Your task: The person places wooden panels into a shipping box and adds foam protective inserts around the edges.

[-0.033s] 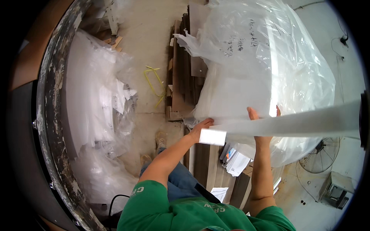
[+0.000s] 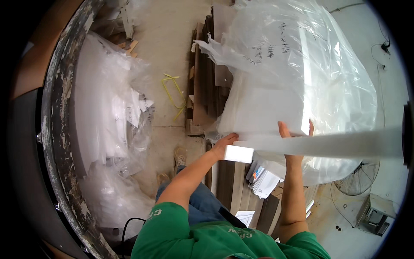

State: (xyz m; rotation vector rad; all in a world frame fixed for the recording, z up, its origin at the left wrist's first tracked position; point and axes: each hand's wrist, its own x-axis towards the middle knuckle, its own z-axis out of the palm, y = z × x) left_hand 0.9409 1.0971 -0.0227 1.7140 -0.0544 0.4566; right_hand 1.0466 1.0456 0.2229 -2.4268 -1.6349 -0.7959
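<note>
A long white rectangular bar (image 2: 336, 146) runs from my left hand out to the right edge, its near end a blank white block and its far part blurred. My left hand (image 2: 223, 144) is closed on the bar's left end, fingers on its far side. Farther along, my right hand (image 2: 283, 129) holds the bar from beneath; thumb and fingers show beyond its far edge, while the bar hides the palm. Just past the hands lies a stack of white boards (image 2: 267, 103), partly covered by clear plastic film (image 2: 340, 82) with dark handwriting.
Brown boards (image 2: 202, 86) are piled left of the stack. Another film-wrapped white stack (image 2: 92, 103) lies at left beside a worn dark rail (image 2: 62, 129). Yellow strapping (image 2: 172, 95) is on the floor. Papers (image 2: 264, 181) sit below the bar, and a fan (image 2: 357, 178) stands at right.
The bar's right part has swung slightly toward me, baring more of the white stack's edge. The plastic film has shifted a little. My hands stay nearly in place.
</note>
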